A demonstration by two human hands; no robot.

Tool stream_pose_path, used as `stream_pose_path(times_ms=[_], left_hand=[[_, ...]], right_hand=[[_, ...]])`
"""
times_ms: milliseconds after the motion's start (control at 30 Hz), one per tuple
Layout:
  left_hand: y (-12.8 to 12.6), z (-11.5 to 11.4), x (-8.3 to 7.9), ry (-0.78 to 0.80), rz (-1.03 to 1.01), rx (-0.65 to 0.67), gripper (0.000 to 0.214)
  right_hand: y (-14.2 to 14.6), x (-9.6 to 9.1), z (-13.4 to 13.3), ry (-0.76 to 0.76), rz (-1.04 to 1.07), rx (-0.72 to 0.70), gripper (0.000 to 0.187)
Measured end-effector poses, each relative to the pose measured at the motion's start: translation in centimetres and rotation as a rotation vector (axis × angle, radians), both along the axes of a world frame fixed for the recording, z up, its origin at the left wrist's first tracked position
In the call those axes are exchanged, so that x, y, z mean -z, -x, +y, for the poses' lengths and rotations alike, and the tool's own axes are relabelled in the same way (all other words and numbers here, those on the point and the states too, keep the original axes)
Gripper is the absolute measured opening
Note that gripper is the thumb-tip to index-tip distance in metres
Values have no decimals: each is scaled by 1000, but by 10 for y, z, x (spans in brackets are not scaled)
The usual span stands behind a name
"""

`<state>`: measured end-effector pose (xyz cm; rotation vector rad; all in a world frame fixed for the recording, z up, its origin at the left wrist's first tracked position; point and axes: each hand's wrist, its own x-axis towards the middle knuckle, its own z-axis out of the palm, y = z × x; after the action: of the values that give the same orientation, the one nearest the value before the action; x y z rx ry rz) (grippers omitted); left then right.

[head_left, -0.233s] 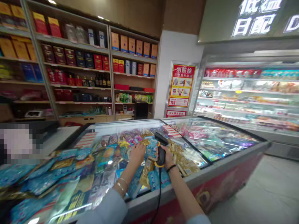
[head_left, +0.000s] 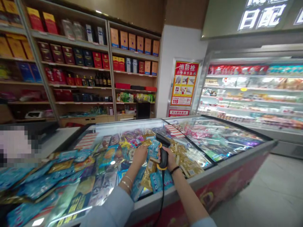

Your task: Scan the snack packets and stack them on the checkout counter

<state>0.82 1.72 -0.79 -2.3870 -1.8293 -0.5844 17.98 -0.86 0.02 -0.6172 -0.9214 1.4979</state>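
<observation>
My right hand (head_left: 168, 156) is wrapped round the grip of a black barcode scanner (head_left: 162, 148), its head pointing left over the chest freezer (head_left: 227, 164). Its cable (head_left: 162, 195) hangs down toward me. My left hand (head_left: 140, 153) reaches onto the glass lid and pinches the edge of a gold snack packet (head_left: 147, 142). Blue and gold packets (head_left: 153, 176) lie heaped on the lid around both hands.
Many more blue packets (head_left: 35, 186) cover the lid at the left. Wooden shelves of boxed goods (head_left: 78, 60) stand behind. An open refrigerated display (head_left: 255, 94) runs along the right, with a red notice (head_left: 183, 83) on the wall between. Floor shows at lower right.
The view has shifted slightly. Both hands stay in nearly the same place over the packets, and the scanner is still held.
</observation>
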Motion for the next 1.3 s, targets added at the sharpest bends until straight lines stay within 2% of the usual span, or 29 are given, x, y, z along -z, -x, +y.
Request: stream_pose_path(times_ms=[167,333,533,700,867,967,1300], left_hand=[[0,2,10,-15,2,76,42],[-8,-1,17,17,37,47,43],[-9,-2,10,4,-35,60,38],[-14,-2,5,-28,-101,-19,34],[-19,3,9,3,-178,-39,30],[-19,6,11,-12,-226,-96,27],[-23,6,13,-24,-166,-214,42]], right_hand=[[0,-4,-4,-19,20,9,28],[1,-5,-3,-3,15,-2,31],[-1,3,2,-9,-13,-4,31],[-2,4,2,-2,-8,10,31],[-3,5,2,25,-18,23,33],[-3,6,2,36,-45,21,34],[0,-2,-2,13,3,-1,32]])
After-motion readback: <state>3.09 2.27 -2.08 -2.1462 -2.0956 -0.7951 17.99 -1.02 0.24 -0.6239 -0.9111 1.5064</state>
